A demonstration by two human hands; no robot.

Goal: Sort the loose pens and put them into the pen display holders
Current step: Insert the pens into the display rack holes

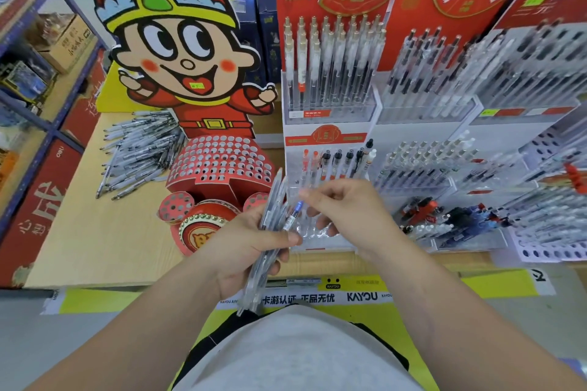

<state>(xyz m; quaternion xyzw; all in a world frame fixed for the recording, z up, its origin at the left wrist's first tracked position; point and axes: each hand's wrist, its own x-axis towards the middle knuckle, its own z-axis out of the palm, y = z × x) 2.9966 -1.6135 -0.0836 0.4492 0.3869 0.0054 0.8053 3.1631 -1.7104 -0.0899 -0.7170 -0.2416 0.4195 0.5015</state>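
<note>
Forearms reach from below over the desk's (95, 232) front edge. Clear holders (330, 108) crowd its right half, and a red holder (219, 162) riddled with holes stands mid-desk. Loose pens (139, 152) are heaped near the left edge. The left hand (244, 244) curls its fingers round a bundle (275, 197) held upright and tilted, hiding its middle. The right hand (346, 206), palm down with its lower fingers loosely spread, pinches the top of a blue pen (293, 214) beside the bundle. Its fingertips are blurred.

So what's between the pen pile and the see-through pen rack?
The red cartoon holder, full of empty holes, stands between pile and rack, in the head view.
</note>
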